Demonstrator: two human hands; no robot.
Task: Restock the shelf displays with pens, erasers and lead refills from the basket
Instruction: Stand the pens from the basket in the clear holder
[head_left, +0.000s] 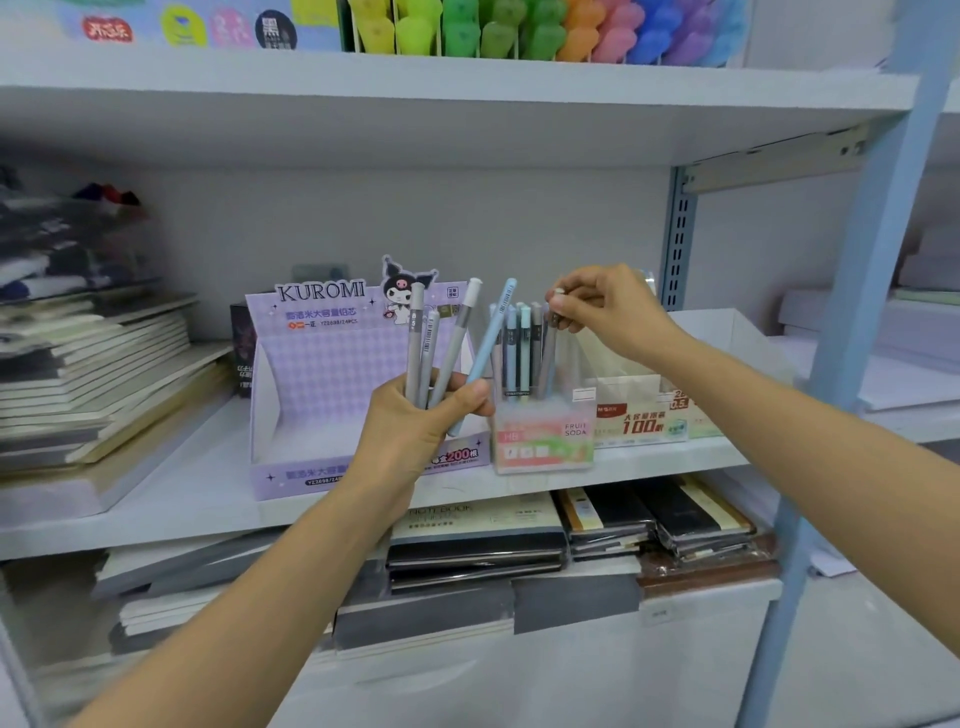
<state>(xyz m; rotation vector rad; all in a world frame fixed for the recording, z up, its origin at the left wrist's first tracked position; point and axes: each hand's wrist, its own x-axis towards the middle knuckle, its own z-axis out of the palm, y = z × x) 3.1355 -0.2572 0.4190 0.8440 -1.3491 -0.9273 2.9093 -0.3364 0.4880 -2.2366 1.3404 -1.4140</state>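
Head view.

- Left hand (421, 421) is raised in front of the middle shelf (182, 499). Its grip is clamped round a bundle of lead refill tubes (428, 353): several grey ones fan upward out of the fist, and one pale blue tube (488, 338) leans right, held between thumb and fingers.
- Right hand (608, 312) is higher and to the right. Its grip pinches the white cap end of a grey tube (548, 358). That tube stands nearly upright, with its lower end inside the Fruit Soda display box (543, 431).
- The Fruit Soda display box is clear, with a pink and green label, and sits at the front edge of the middle shelf. More tubes stand in it, blue, mint and grey (519, 348), just left of the pinched one.
- A purple Kuromi display box (322, 374) touches it on the left, partly behind the left hand. I cannot tell whether it holds anything.
- A cream carton printed "100" (641, 418) stands just right of the Fruit Soda box.
- Stacked notebooks (104, 374) lie on the shelf at far left.
- Wrapped notebooks (478, 540) lie on the shelf below.
- Coloured highlighters (519, 31) stand in rows on the shelf above.
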